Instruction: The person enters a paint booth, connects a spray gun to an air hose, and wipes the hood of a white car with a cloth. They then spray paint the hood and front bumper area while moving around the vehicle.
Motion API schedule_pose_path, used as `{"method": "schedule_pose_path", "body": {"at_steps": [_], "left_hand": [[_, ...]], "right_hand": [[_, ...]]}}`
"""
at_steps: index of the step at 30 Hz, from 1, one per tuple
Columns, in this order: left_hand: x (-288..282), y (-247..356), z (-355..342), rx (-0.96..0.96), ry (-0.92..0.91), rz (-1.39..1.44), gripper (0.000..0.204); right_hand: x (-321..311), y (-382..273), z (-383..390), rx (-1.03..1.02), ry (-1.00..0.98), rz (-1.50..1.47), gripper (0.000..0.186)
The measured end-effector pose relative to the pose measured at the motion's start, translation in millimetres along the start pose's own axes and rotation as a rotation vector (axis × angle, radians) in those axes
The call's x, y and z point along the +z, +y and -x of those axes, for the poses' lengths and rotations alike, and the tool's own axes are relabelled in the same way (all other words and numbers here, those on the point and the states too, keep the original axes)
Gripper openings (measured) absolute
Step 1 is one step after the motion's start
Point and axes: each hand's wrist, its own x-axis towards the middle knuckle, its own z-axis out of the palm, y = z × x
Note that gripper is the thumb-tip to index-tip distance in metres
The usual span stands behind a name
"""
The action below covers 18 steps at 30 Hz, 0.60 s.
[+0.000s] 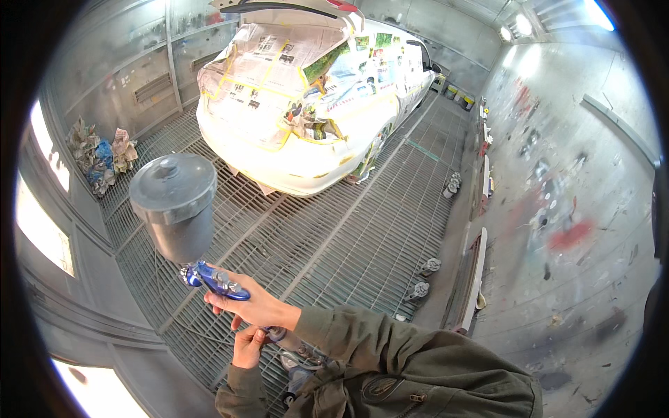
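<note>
A blue spray gun (209, 280) with a large grey lidded paint cup (174, 202) on top is held out in front of me, left of the middle. My right hand (254, 304) is closed around its handle, the gun's head pointing to the left. Just below, my left hand (247, 346) pinches at the bottom end of the handle, where a grey fitting (284, 338) leads down toward my body. Part of the left fingers is hidden behind the handle. Beyond the gun stands a white car (313, 177), its rear covered in taped newspaper (261, 52).
Metal floor grating (293, 244) lies underfoot. Crumpled paper (97, 157) is heaped at the left wall. Along the paint-stained right wall (557, 209) lean long panels (474, 282), with crumpled bundles (418, 291) on the floor beside them. The raised tailgate (293, 7) overhangs the car's rear.
</note>
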Motion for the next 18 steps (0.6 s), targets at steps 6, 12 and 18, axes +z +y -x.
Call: {"method": "schedule_pose_path", "body": {"at_steps": [6,12,18], "left_hand": [[4.2,-10.7,-7.3,0.020,0.023,-0.026,0.035],[25.3,18.3,-9.0,-0.029,0.167,-0.408,0.027],[24.1,24.2,-9.0,-0.081,0.101,-0.076,0.024]], "right_hand": [[-11.0,-0.7,6.3,0.065,0.026,-0.001,0.069],[-8.8,4.8,3.6,0.127,0.159,0.053,0.031],[-3.7,7.3,-5.2,0.116,0.233,0.069,0.031]]}}
